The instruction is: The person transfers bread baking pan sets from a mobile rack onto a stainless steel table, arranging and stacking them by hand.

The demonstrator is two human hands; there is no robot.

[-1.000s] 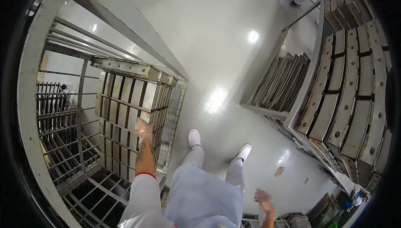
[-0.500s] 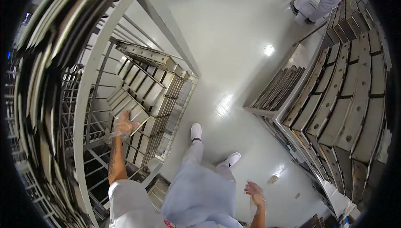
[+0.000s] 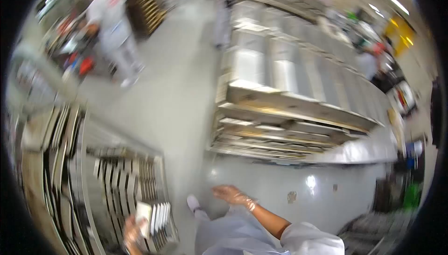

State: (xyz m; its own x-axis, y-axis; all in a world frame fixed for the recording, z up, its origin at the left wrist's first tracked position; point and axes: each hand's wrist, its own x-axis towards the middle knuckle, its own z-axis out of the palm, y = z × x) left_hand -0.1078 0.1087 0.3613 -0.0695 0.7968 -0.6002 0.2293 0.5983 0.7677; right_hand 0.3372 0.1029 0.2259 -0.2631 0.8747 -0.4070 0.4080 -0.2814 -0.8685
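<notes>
My left hand (image 3: 132, 234), in a clear plastic glove, is at the lower left, with its fingers against the near end of a metal baking pan (image 3: 143, 218). The fingers look closed on the pan's edge, though blur softens them. Bright narrow sections of pan show just right of that hand. Over the floor, in front of my body, my right hand (image 3: 227, 194) is stretched out flat in a clear glove and holds nothing. Metal pans (image 3: 119, 180) stand in rows inside the rack (image 3: 161, 166) beside my left hand.
A large stack of metal pans (image 3: 280, 63) on a low rack fills the right and centre. Flat trays (image 3: 49, 161) stand at far left. One person (image 3: 114, 26) stands by a cluttered cart at upper left, another (image 3: 225, 12) at the top. Grey floor (image 3: 172, 68) runs between.
The view has swung right and up, bringing the big pan stack and people to the front. My right hand has come forward, its fingers stretched out. My left hand stays at the rack's pans.
</notes>
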